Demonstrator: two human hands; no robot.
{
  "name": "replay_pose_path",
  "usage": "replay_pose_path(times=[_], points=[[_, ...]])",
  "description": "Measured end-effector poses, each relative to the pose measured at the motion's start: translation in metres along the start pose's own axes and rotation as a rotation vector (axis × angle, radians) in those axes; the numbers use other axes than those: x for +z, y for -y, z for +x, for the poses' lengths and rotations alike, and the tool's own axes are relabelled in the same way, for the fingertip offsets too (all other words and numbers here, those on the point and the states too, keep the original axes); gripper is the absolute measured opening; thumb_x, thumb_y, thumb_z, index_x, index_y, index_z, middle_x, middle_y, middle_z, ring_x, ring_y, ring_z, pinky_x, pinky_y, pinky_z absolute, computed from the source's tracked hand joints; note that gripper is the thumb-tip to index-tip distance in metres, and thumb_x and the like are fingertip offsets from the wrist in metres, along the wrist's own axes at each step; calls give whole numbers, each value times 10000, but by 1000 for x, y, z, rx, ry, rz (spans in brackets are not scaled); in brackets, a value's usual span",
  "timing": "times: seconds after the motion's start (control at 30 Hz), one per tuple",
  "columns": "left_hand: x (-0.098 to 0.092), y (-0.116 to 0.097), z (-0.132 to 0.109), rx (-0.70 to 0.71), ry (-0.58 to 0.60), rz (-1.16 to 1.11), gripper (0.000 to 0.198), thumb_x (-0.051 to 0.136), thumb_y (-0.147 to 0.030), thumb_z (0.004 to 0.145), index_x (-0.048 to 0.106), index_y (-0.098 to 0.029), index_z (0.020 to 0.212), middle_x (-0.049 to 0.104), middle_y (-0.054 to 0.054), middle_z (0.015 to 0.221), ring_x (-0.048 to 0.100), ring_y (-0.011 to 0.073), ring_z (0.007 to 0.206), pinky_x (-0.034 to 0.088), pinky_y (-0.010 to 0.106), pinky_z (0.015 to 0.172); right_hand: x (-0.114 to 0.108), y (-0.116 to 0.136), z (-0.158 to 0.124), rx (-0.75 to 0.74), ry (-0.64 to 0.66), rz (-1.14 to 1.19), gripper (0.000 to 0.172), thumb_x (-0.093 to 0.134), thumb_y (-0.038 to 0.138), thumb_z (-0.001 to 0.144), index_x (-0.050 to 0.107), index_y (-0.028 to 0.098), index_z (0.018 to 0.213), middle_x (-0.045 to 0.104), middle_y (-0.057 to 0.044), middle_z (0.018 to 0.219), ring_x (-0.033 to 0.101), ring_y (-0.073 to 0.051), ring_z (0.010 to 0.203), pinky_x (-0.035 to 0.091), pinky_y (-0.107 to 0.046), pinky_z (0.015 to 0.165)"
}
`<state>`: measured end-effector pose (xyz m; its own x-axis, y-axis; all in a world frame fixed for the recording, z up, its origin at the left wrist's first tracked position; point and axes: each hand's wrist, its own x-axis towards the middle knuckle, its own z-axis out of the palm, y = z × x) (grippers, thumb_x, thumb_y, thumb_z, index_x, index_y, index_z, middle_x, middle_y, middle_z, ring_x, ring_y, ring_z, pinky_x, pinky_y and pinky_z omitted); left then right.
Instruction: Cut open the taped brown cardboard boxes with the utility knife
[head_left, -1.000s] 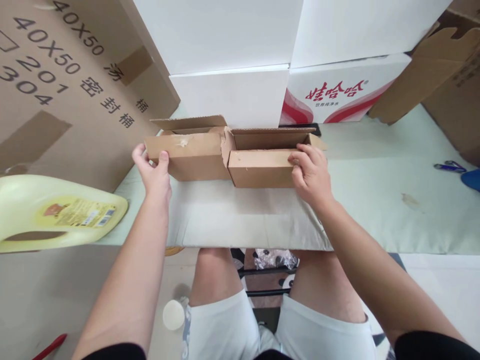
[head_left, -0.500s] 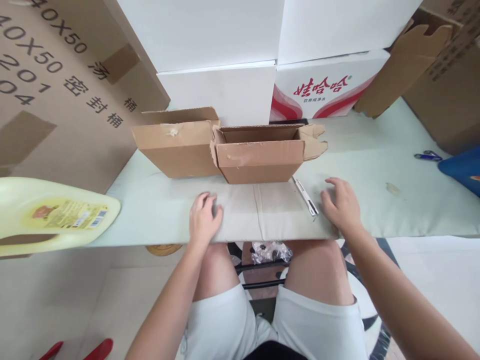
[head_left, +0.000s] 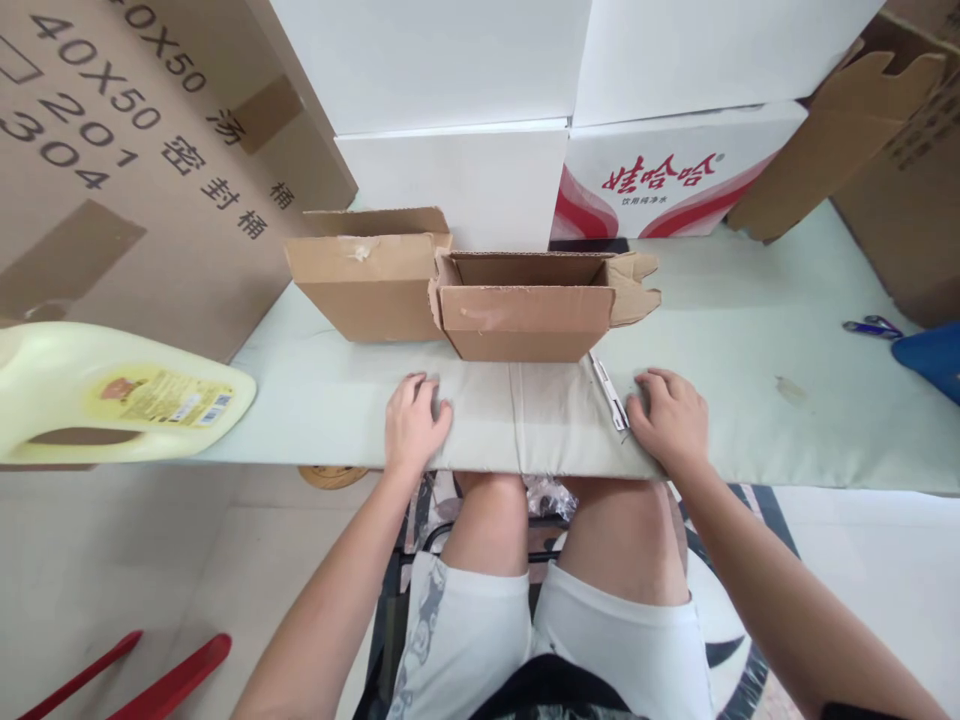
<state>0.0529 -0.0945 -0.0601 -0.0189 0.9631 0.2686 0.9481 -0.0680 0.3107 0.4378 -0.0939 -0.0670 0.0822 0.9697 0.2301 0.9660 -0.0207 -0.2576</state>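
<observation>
My left hand [head_left: 416, 425] rests palm down near the front edge of the table, thumb apart from loosely bent fingers, holding nothing. My right hand [head_left: 671, 420] lies on the cloth further right, also without anything in it, its fingers bent and thumb apart. Just left of that thumb is a slim white utility knife [head_left: 609, 395], slanting toward the boxes. Beyond the hands stands an open brown cardboard box [head_left: 525, 345] with flaps out at its right end. A second open cardboard box [head_left: 382, 310] stands against its left side.
White cartons [head_left: 450, 180] are stacked at the back, one with red print. A large brown carton [head_left: 172, 200] and a pale yellow jug [head_left: 180, 400] are on the left. At far right are purple-handled scissors [head_left: 874, 327] beside a blue object [head_left: 934, 360]. Pale cloth covers the table [head_left: 750, 420].
My right hand has shifted left, closer to the utility knife. My knees have moved together, and the camera view has shifted slightly. Boxes and knife stay in place.
</observation>
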Motion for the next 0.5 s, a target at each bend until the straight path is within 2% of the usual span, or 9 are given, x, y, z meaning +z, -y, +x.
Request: replay_pose_path(times=[0.5], points=[[3, 1, 2, 13, -21, -27, 317, 561, -275, 889, 702, -159, 1148, 661, 210, 1285, 601, 382, 1304, 488, 541, 1103, -2, 6, 0, 17, -13, -6, 340, 485, 315, 936, 689, 168, 1164, 675, -175, 1317, 589, -360, 1244, 455, -526, 1018]])
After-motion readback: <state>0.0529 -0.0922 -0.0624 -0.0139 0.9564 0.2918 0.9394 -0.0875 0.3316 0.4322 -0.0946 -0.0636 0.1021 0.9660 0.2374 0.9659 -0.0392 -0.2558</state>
